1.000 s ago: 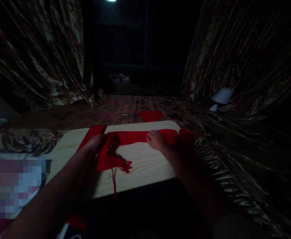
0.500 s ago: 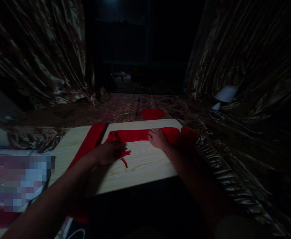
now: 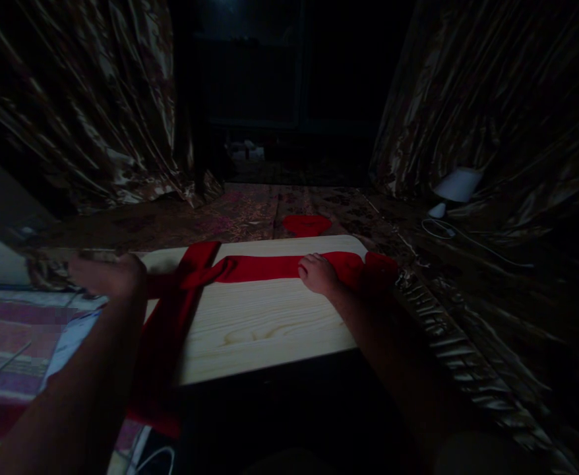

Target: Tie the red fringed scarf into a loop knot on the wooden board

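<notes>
A long red scarf (image 3: 264,268) runs across a pale wooden board (image 3: 250,330). My right hand (image 3: 318,273) lies on this strip near its right part, fingers curled down against the cloth. Towards the left, the strip narrows, looks twisted, and crosses over a second red band (image 3: 171,330) that slants down the board. My left hand (image 3: 106,274) is past the board's left edge, slightly blurred, with its fingers stretched out to the left. The scarf's left end reaches close to that hand's heel; whether they touch is hard to see.
Beyond the board lies another red piece (image 3: 306,224) on patterned fabric. A white lamp (image 3: 459,185) with a cord stands at the right. Dark curtains (image 3: 136,132) hang on both sides. Striped cloth (image 3: 12,343) is at the lower left. The light is dim.
My left hand has swung left from the middle of the board, and the scarf's end now extends leftward across the slanted band. My right hand stays on the scarf.
</notes>
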The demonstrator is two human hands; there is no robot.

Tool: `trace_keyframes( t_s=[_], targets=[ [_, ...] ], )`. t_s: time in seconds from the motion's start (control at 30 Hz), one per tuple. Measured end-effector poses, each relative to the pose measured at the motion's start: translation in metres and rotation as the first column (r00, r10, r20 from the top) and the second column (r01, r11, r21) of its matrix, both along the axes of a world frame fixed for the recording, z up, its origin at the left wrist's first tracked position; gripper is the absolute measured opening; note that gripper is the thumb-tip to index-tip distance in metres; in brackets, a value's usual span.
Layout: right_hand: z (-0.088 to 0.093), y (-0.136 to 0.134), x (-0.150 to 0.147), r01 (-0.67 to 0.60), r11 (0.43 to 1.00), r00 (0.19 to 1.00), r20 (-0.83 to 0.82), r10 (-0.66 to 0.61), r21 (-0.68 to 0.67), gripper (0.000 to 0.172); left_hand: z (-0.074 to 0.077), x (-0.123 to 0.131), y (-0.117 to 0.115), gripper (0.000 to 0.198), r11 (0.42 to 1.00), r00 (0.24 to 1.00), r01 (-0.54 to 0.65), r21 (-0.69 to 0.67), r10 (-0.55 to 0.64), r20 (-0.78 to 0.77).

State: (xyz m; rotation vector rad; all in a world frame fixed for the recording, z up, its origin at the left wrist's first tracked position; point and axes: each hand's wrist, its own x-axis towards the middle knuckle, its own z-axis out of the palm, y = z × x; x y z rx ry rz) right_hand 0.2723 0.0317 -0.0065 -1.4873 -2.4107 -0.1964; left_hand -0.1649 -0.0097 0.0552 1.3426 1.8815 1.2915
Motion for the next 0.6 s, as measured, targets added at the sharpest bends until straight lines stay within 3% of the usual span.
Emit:
trace_keyframes(
  t_s=[0.03, 0.07, 0.1, 0.17, 0.23, 0.3, 0.37, 0.47, 0.6],
  targets=[
    [0.000, 0.000, 0.000, -0.001, 1.000, 1.000, 0.000, 0.001, 0.001, 0.024, 0.001, 0.007, -0.004, 0.049, 0.981, 0.962, -0.184, 0.060, 0.193, -0.192],
    [0.000, 0.000, 0.000, -0.002, 1.000, 1.000, -0.001, 0.002, 0.003, 0.023, 0.002, 0.015, -0.007, 0.048, 0.942, 0.872, -0.306, 0.140, 0.336, -0.356],
    [0.000, 0.000, -0.001, -0.002, 1.000, 1.000, -0.002, 0.002, 0.004, 0.023, 0.002, 0.024, -0.009, 0.050, 0.944, 0.801, -0.290, 0.158, 0.330, -0.499],
    [-0.001, -0.001, -0.001, -0.001, 1.000, 1.000, -0.009, 0.001, 0.005, 0.022, 0.001, 0.042, -0.009, 0.055, 0.994, 0.734, -0.113, -0.008, 0.078, -0.675],
    [-0.001, -0.001, -0.001, -0.005, 1.000, 1.000, -0.013, 0.005, 0.006, 0.022, -0.004, 0.059, -0.006, 0.063, 0.972, 0.643, 0.037, -0.231, -0.201, -0.739],
    [-0.001, -0.001, 0.000, -0.013, 1.000, 1.000, -0.014, 0.013, 0.013, 0.021, -0.011, 0.073, -0.004, 0.067, 0.950, 0.520, 0.050, -0.308, -0.288, -0.804],
    [-0.001, 0.000, 0.000, -0.014, 1.000, 1.000, -0.015, 0.015, 0.024, 0.020, -0.018, 0.085, -0.002, 0.063, 0.953, 0.440, 0.033, -0.302, -0.285, -0.852],
    [-0.002, 0.000, 0.001, -0.013, 0.999, 1.000, -0.024, 0.014, 0.035, 0.018, -0.023, 0.089, 0.003, 0.056, 0.950, 0.468, -0.019, -0.310, -0.266, -0.843],
    [-0.003, 0.001, 0.001, -0.017, 0.999, 0.999, -0.035, 0.018, 0.031, 0.020, -0.011, 0.071, 0.019, 0.051, 0.935, 0.664, -0.061, -0.349, -0.223, -0.714]
  ],
)
